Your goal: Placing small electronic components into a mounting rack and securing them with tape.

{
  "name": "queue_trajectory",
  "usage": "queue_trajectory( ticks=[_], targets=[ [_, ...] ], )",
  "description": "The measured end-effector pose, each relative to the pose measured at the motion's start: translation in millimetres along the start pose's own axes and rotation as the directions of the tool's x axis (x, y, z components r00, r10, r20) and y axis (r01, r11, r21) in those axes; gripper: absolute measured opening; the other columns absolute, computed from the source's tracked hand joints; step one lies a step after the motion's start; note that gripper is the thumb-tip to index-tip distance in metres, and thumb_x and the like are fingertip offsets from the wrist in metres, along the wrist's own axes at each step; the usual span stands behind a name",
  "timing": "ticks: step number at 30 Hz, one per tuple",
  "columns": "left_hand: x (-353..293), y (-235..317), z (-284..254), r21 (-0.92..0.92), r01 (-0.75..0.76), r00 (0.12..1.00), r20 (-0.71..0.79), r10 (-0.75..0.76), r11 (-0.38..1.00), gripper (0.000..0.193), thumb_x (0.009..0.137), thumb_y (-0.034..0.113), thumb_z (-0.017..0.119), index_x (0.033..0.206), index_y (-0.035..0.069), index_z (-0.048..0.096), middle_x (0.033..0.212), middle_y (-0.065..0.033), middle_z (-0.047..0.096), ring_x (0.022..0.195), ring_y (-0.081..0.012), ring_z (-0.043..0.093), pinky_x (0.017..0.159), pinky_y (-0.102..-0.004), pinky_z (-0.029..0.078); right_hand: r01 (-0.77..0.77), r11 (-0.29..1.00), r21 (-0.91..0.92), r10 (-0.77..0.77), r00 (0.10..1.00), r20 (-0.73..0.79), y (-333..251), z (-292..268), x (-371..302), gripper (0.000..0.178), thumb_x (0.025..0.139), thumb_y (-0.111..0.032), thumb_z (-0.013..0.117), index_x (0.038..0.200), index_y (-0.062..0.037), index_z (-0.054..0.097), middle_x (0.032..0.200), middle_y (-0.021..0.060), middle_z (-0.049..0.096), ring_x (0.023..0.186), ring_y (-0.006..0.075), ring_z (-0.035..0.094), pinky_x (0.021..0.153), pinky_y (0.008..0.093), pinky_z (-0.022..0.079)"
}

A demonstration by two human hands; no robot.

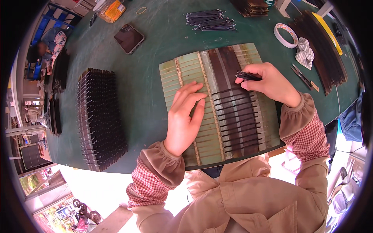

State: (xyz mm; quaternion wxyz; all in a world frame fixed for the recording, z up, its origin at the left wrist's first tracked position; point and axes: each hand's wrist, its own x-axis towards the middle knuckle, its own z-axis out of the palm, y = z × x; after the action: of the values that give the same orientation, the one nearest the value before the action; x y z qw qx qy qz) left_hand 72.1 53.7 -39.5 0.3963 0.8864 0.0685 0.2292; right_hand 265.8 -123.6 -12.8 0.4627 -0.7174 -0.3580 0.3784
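A pale green grooved board (pixel 171 77) lies in front of me at the table's near edge. Across its right half runs a dark brown strip (pixel 221 64) with a lighter line down its middle. Several thin black rods (pixel 237 120) lie crosswise over the strip's nearer part, spaced apart in a row. My right hand (pixel 272 83) pinches a small bundle of black rods (pixel 248 76) above the strip's right edge. My left hand (pixel 184 116) rests over the board's left half, fingers loosely bent and apart, fingertips close to the row's far left end. I see nothing in it.
To the left stands a stack of rod-filled strips (pixel 101 120). Farther back are a phone (pixel 129 38), a plastic jar (pixel 110 9) and a pile of rods (pixel 210 20). A tape roll (pixel 285 35), a cloth (pixel 304 53), scissors (pixel 302 77) and dark strips (pixel 320 50) lie right.
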Motion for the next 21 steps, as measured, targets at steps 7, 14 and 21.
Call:
queue_trajectory(
  ticks=[7, 14, 21],
  targets=[
    [-1, 2, -2, -0.011, 0.017, 1.000, 0.003, -0.017, 1.000, 0.013, 0.085, -0.003, 0.061, 0.098, 0.000, 0.064, 0.119, -0.0127, 0.063, 0.119, -0.0303, 0.055, 0.096, -0.0364, 0.045, 0.000, 0.998, -0.058, -0.001, 1.000, -0.016, 2, 1, -1, 0.014, 0.084, 0.000, 0.065, 0.097, 0.0059, 0.065, 0.085, 0.0010, 0.066, 0.077, 0.0049, 0.056, 0.070, 0.0213, 0.046],
    [-2, 3, -1, -0.019, 0.036, 0.999, -0.003, -0.037, 0.999, 0.015, 0.085, -0.003, 0.061, 0.099, 0.000, 0.063, 0.119, -0.0126, 0.063, 0.116, -0.0303, 0.056, 0.095, -0.0365, 0.045, -0.005, 0.993, -0.114, 0.002, 1.000, -0.022, -7, 0, -4, 0.014, 0.083, 0.001, 0.065, 0.097, 0.0050, 0.066, 0.083, 0.0020, 0.066, 0.078, 0.0062, 0.056, 0.072, 0.0219, 0.047],
    [0, 7, 0, 0.093, -0.043, 0.997, 0.065, 0.037, 0.995, 0.028, 0.084, 0.000, 0.063, 0.112, 0.001, 0.062, 0.134, -0.0140, 0.052, 0.123, -0.0331, 0.048, 0.100, -0.0401, 0.041, 0.105, 0.973, -0.208, -0.116, 0.993, -0.038, 2, 5, -1, 0.015, 0.083, 0.000, 0.066, 0.097, 0.0034, 0.067, 0.084, 0.0047, 0.066, 0.075, 0.0097, 0.058, 0.071, 0.0241, 0.047]
  ],
)
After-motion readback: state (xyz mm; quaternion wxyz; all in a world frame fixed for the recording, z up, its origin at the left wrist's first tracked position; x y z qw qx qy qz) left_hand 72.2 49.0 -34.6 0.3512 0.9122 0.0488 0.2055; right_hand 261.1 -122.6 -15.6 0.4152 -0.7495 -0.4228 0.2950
